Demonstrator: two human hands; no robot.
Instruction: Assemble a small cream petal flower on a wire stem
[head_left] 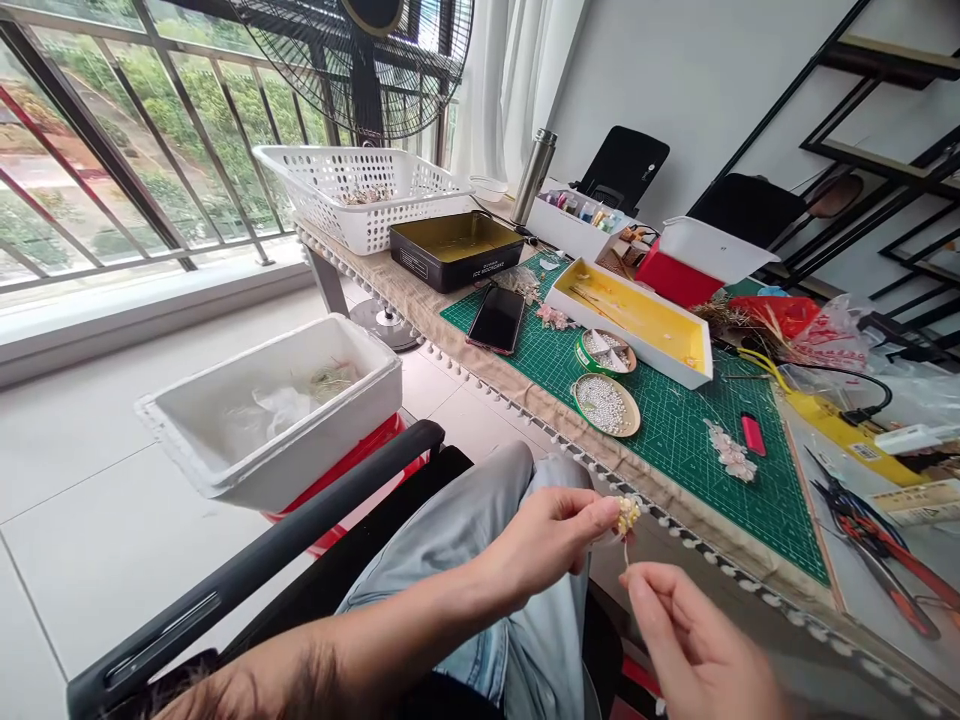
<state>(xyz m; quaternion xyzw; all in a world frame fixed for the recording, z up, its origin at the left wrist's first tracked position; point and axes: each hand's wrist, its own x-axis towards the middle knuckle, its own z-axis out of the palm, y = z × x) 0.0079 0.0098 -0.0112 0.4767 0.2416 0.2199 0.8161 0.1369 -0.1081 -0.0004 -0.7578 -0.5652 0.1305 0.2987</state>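
left hand (544,545) pinches a small cream beaded cluster (627,514) at the fingertips. right hand (697,640) apart, just below and blurred; cannot tell if it grips the thin strand (625,552). beyond the hands, a pale beaded floral piece (731,450) lies on the green cutting mat (675,440); white beads (603,404) remain in a round dish (574,405).

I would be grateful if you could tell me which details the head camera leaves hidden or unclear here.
All from the head view:
The beaded cluster: the left hand hides how its base is joined.
The right hand: blurred and cut off by the bottom edge, so whatever it may pinch is unclear.
The pile in the white plastic basket: too small to identify.
The red-handled tool: cut off by the right edge.
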